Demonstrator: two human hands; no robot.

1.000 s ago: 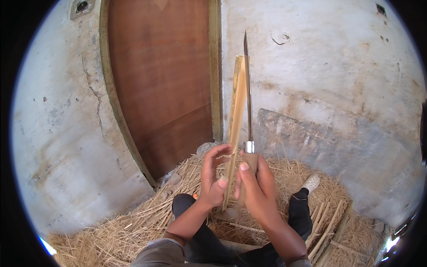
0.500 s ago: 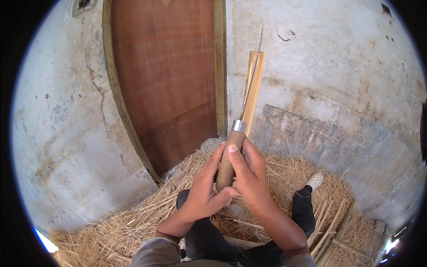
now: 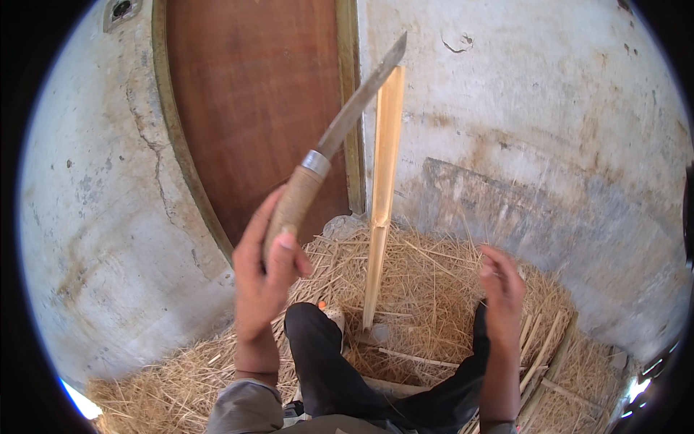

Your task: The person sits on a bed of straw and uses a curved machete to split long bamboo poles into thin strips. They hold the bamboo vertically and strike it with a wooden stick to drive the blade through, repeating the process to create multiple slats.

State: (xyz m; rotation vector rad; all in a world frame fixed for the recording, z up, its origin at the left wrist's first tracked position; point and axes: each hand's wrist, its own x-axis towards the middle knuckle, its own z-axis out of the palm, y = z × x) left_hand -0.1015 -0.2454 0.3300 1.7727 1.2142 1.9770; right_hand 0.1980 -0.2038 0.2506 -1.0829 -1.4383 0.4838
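Note:
My left hand (image 3: 266,271) is closed round the wooden handle of a long knife (image 3: 293,202). A metal collar joins the handle to the blade, which slants up to the right, its tip at the height of the top of a split bamboo piece (image 3: 388,145). The bamboo stands nearly upright in front of me, pale yellow inside, with a node partway down; neither hand is on it. Off to the right, my right hand (image 3: 502,289) is raised and holds nothing, its fingers loosely bent and a little blurred.
Straw and thin shavings (image 3: 434,282) cover the ground around my legs. Several bamboo strips (image 3: 538,362) lie at the lower right. Ahead are a brown door (image 3: 253,108) in a wooden frame and a stained, cracked wall (image 3: 520,108).
Both hands were together on the knife's handle. My right hand has let go and moved right, while my left hand has carried the knife left and turned its blade rightward.

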